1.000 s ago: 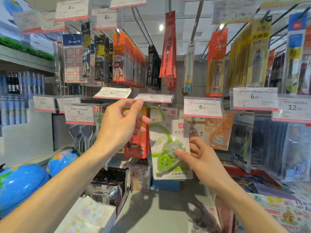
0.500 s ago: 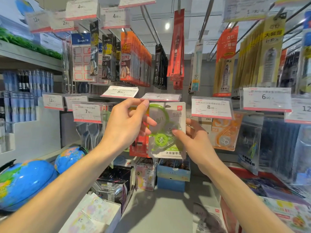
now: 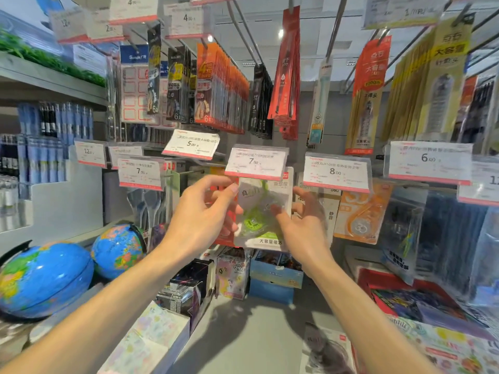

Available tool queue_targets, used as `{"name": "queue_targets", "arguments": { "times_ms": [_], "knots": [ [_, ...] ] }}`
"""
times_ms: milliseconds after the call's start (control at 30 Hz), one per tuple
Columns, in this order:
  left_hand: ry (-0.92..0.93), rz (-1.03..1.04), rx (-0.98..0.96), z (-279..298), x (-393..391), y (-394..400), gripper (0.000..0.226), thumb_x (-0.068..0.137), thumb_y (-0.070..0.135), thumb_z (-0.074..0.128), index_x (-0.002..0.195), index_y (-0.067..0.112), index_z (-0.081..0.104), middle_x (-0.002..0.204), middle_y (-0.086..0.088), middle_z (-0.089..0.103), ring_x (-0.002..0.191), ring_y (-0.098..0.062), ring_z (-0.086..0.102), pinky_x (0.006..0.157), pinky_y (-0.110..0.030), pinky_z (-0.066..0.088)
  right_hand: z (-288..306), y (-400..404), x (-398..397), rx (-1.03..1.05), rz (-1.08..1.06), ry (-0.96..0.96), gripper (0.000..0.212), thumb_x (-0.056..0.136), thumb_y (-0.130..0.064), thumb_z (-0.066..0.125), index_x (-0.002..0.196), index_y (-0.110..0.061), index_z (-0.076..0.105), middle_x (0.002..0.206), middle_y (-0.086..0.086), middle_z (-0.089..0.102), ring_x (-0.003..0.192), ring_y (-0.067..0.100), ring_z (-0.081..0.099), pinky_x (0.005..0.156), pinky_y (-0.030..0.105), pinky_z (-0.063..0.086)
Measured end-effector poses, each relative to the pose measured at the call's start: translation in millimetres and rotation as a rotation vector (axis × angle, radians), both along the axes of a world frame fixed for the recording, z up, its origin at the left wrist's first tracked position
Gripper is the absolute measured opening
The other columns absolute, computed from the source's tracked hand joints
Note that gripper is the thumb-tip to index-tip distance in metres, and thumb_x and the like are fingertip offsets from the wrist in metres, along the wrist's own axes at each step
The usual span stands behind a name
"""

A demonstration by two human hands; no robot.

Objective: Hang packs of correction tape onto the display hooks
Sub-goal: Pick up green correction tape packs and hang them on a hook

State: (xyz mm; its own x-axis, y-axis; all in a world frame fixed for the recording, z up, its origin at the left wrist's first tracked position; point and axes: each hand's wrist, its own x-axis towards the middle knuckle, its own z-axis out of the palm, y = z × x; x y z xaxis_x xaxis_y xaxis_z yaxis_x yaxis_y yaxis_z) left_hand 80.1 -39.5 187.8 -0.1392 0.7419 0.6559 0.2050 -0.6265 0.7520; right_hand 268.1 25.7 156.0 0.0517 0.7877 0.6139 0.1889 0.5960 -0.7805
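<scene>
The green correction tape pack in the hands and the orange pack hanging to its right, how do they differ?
The green correction tape pack has a green dispenser; the orange pack has an orange one. The green pack sits under the 7.90 price tag, the orange pack beside the 8.00 price tag. The left hand and right hand touch the green pack; nobody touches the orange pack. Both are flat carded packs of similar size.

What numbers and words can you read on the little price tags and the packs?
"5.00": white price tag
"7": tag above the green correction tape pack
"8.00": next tag right
"6": far-right tag
"大容量带芯": bottom of the pack
Small print on the tags: too blurred.
</scene>
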Motion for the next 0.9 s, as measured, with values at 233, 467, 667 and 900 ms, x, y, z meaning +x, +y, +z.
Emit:
{"name": "queue_targets", "arguments": {
  "times_ms": [233, 467, 667, 900],
  "knots": [
    [0.16, 0.171, -0.016, -37.9, 2.0, 52.7, 0.031, 0.097, 0.036, 0.065, 0.128, 0.036, 0.058, 0.102, 0.011, 0.071, 0.091, -0.002, 0.069, 0.083, -0.032, 0.057, -8.8, 6.2, -5.0, -0.035, -0.046, -0.073, 0.064, 0.104, -0.043, 0.055, 0.153, -0.052, 0.016, 0.122, -0.009, 0.073, 0.095, 0.005, 0.073, 0.076, 0.017, 0.056],
    [0.256, 0.013, -0.007, -48.0, 7.9, 109.5, 0.062, 0.1, 0.042, 0.056, 0.149, 0.058, 0.023, 0.151, 0.014, 0.053, 0.116, 0.002, 0.064, 0.092, -0.023, 0.048, -19.3, 30.4, -14.4, -0.045, -0.186, -0.044, 0.058, 0.098, -0.066, 0.05, 0.144, -0.073, 0.017, 0.14, -0.028, 0.058, 0.088, -0.016, 0.06, 0.08, 0.019, 0.05],
    [0.174, -0.062, 0.009, -49.5, 15.9, 148.2, 0.065, 0.099, 0.041, 0.064, 0.155, 0.04, 0.032, 0.158, 0.01, 0.041, 0.133, -0.002, 0.046, 0.113, -0.023, 0.039, -12.5, 54.5, -27.0, 0.125, -0.316, -0.09, 0.052, 0.106, -0.037, 0.054, 0.156, -0.031, 0.04, 0.158, 0.001, 0.049, 0.147, 0.02, 0.045, 0.119, 0.052, 0.04],
    [0.153, -0.121, 0.019, -54.9, 20.1, 169.1, 0.068, 0.099, 0.031, 0.066, 0.158, 0.034, 0.031, 0.155, 0.004, 0.048, 0.136, -0.02, 0.053, 0.114, -0.049, 0.045, -6.4, 70.4, -24.2, 0.137, -0.427, -0.18, 0.045, 0.103, -0.015, 0.06, 0.146, -0.024, 0.053, 0.143, -0.006, 0.06, 0.133, 0.008, 0.053, 0.114, 0.033, 0.041]
  ]
}}
